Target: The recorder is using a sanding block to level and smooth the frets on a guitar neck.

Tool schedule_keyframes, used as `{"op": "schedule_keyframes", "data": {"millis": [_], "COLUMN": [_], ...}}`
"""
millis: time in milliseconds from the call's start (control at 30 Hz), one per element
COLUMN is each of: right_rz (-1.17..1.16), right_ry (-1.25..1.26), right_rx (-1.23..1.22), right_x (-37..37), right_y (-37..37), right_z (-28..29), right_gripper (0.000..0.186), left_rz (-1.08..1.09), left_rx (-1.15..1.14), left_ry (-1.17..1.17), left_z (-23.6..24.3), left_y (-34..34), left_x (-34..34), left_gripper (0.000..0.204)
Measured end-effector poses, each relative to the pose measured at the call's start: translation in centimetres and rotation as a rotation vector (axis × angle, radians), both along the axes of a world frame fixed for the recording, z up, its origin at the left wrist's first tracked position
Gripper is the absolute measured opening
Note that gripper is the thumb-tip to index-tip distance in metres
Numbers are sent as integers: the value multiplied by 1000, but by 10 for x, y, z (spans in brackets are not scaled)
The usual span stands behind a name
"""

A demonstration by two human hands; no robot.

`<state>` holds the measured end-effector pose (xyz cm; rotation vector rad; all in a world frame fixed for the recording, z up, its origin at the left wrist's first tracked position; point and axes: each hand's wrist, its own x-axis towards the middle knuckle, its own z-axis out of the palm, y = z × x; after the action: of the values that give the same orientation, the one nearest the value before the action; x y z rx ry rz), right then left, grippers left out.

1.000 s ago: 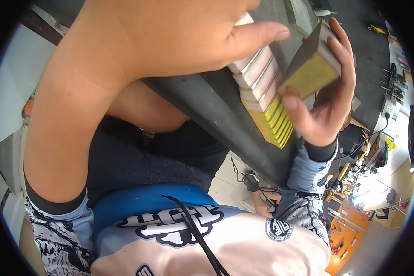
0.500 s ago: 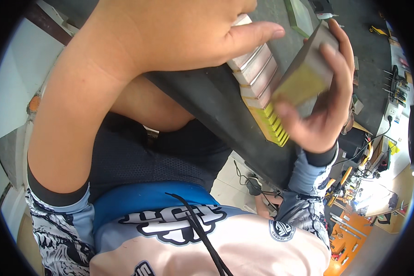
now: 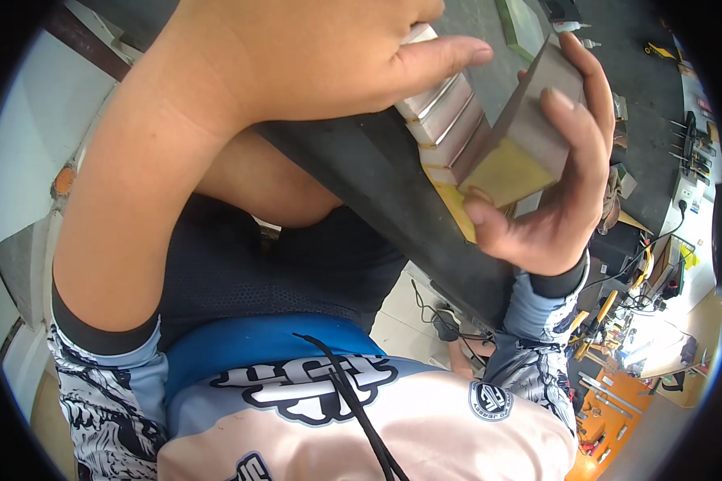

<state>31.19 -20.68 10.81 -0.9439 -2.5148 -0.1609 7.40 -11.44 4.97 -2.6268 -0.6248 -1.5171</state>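
Observation:
A long ribbed block [image 3: 456, 124], whitish-pink with a yellow edge, lies slantwise on the dark bench [image 3: 369, 176]. My left hand [image 3: 321, 64] is over its far end, thumb stretched across it; the other fingers are mostly hidden or cut off by the upper edge. In my right hand [image 3: 549, 228] is a grey rectangular block [image 3: 529, 112] with a yellowish end face. Thumb and fingers close around that block, which is tilted against the ribbed block. It covers most of the ribbed block's near yellow end.
A pale green-edged slab [image 3: 521, 28] lies farther along the bench, with small white bottles [image 3: 565, 26] near it. Cables, tools and an orange board [image 3: 610, 413] are off to the right. Below the bench, another person's leg [image 3: 461, 357] shows on the tiled floor.
The grey block has shifted slightly down and left along the ribbed block, now hiding its yellow grooved end. My left hand has barely moved.

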Motion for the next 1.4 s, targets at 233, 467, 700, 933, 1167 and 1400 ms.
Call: {"op": "schedule_keyframes", "data": {"millis": [233,467,700,933,1167,1400], "right_rz": [5,46,-135,-133,-154,-161], "right_ry": [9,-12,75,-59,-78,2], "right_rx": [-52,-17,-54,22,31,-94], "right_x": [4,5,6,14,8,17], "right_y": [2,7,7,13,9,14], "right_z": [3,3,-3,4,4,2], "right_gripper": [84,85,83,81,82,82], "left_rz": [42,48,18,45,106,49], "left_rx": [-63,-56,-4,-54,100,-38], "left_ry": [76,111,32,77,111,82], "left_z": [5,3,4,4,-2,2], "left_y": [-3,0,-1,-1,1,0], "left_x": [1,2,3,1,2,3], "left_gripper": [42,42,42,41,41,41]}}
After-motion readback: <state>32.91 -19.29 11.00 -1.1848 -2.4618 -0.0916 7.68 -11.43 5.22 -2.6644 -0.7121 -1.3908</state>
